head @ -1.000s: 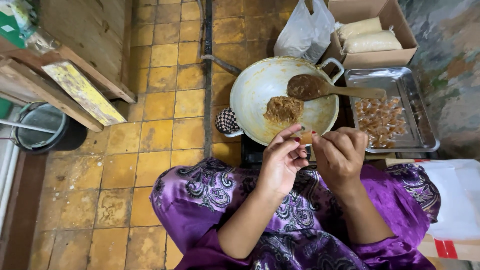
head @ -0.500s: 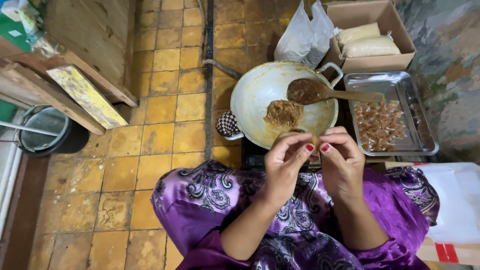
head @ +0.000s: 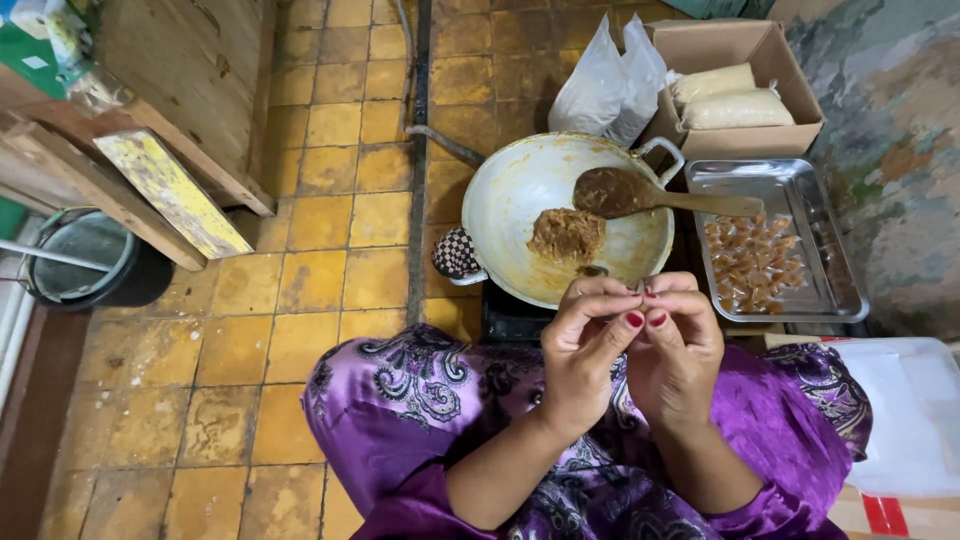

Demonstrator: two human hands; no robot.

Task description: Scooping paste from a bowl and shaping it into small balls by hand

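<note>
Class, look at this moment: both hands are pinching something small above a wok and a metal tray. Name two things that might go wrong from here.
1. The left hand and right hand pinch over the gap between wok and tray; a slip might drop the piece onto the floor.
2. The wooden spoon overhangs the wok rim toward the tray; a nudge could tip it onto the wrapped pieces.

A yellow tiled floor (head: 330, 240) carries a black bucket (head: 95, 262), cardboard box (head: 760, 45) and metal tray (head: 790, 180).
</note>
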